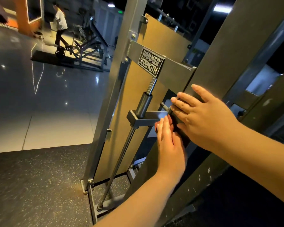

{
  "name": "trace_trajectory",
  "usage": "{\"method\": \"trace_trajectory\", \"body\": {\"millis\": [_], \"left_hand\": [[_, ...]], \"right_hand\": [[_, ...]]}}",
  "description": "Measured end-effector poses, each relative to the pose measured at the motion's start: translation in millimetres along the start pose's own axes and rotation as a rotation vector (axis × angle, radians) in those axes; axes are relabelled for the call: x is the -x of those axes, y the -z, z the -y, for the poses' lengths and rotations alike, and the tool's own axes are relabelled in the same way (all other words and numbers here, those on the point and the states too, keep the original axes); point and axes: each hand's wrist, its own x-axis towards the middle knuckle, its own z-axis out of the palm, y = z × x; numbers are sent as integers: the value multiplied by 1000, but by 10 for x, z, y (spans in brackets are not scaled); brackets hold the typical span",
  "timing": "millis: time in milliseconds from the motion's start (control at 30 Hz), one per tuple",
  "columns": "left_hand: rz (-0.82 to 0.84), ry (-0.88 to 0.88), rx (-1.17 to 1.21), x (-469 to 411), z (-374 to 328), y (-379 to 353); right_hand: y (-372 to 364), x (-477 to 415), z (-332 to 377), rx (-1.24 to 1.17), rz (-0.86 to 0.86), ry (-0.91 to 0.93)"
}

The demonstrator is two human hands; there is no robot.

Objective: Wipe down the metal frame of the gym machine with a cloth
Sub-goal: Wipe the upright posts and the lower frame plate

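Note:
The gym machine's grey metal frame fills the middle and right: a broad upright post (228,54), a crossbar with a "Hammer Strength" plate (150,62), and a steel guide rod (121,159) passing through a dark sleeve (143,102) and bracket (143,119). A dark cloth (182,135) lies against the post's edge at bracket height. My right hand (203,117) lies flat on it with straight fingers. My left hand (170,145) presses the cloth's left side from below, fingers straight, fingertips by the bracket. Most of the cloth is hidden under both hands.
A tan panel (162,40) sits behind the rod. A small pin (164,106) sticks out near my right fingertips. Speckled rubber flooring (39,185) meets glossy tiles (47,95). Far off, a person (60,23) stands by another machine (87,49).

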Motion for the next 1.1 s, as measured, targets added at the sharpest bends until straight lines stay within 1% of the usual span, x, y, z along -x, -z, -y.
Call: {"method": "trace_trajectory", "body": {"millis": [33,67,100,167,200,233,300,367,467,533,600,667,733,767,800,867,967,1100], "left_hand": [[-10,-15,-65,56,61,33],[-49,10,-122,112,133,69],[-118,92,-166,167,198,107],[-229,292,-183,189,234,132],[-247,346,-170,168,192,111],[-250,363,-158,113,126,65],[-228,321,-149,-38,-91,-70],[-186,229,-129,-166,-359,-222],[-90,-16,-100,-200,-568,-383],[-40,-136,-109,-140,-465,-352],[-50,-159,-109,-65,-314,-280],[-123,-61,-91,-29,-240,-230],[-190,46,-174,-70,-309,-247],[-192,61,-193,-101,-413,-281],[-181,42,-194,-156,-523,-336],[-116,-82,-187,-278,-745,-484],[-5,-267,-115,-429,-921,-615],[58,-402,-284,-305,-732,-455]], "right_hand": [[1,-7,-3,-14,-4,-3],[-8,-26,-21,-29,-12,1],[-6,-43,-42,-48,-15,5],[16,-52,-131,-65,-7,3],[32,-44,-190,-59,-6,0],[57,-31,-266,-56,-16,-6],[107,-9,-427,-68,-41,-21],[141,10,-541,-81,-64,-33],[149,20,-589,-82,-73,-57],[148,26,-576,-53,-76,-47],[155,29,-587,-50,-95,-28],[146,27,-638,-90,-125,-10],[163,37,-747,-149,-158,-7],[185,53,-831,-164,-180,-21],[207,75,-927,-153,-206,-48],[251,104,-1091,-85,-241,-113],[237,84,-1096,24,-220,-170],[203,69,-1007,36,-223,-184]]}}
